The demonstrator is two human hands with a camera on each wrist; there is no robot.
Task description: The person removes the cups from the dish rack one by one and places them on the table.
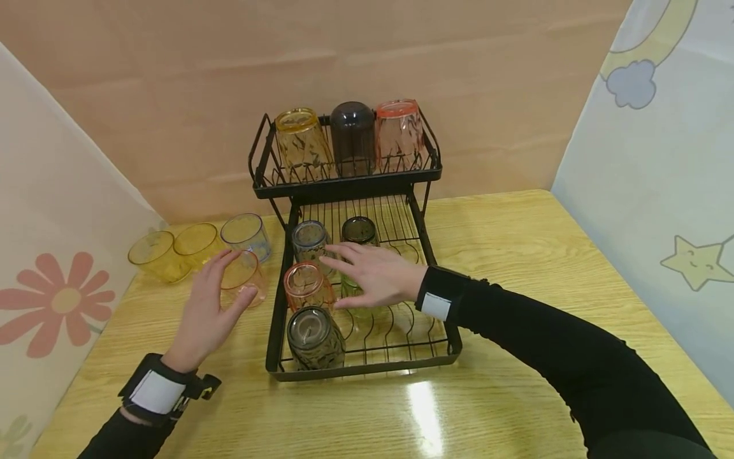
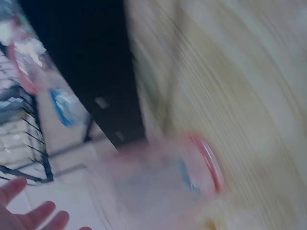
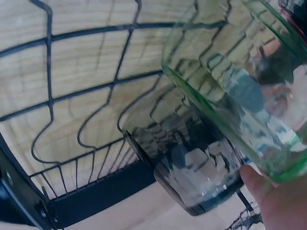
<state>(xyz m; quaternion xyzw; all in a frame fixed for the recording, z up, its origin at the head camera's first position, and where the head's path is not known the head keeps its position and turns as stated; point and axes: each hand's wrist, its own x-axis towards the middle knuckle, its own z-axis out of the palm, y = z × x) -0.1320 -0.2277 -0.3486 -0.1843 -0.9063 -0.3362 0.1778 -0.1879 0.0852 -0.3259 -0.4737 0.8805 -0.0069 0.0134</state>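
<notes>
My left hand (image 1: 201,306) reaches with fingers and thumb spread toward a pink-rimmed glass (image 1: 252,287) standing upright on the table. In the blurred left wrist view, that pink glass (image 2: 153,187) lies apart from the fingers. Over the lower tier of a black dish rack (image 1: 367,368), my right hand (image 1: 378,274) hovers with extended fingers above an upside-down green glass (image 1: 361,312), partly hidden beneath it. The right wrist view has the green glass (image 3: 230,91) large, with a fingertip close to its base. A dark glass (image 3: 192,163) stands behind it.
Two yellow glasses (image 1: 160,258) and a blue-rimmed glass (image 1: 246,236) stand left of the rack. The lower tier also holds upside-down blue-rimmed (image 1: 309,236), pink (image 1: 306,287) and grey glasses (image 1: 315,341). Amber (image 1: 304,146), dark (image 1: 352,140) and pink glasses (image 1: 399,137) fill the upper tier.
</notes>
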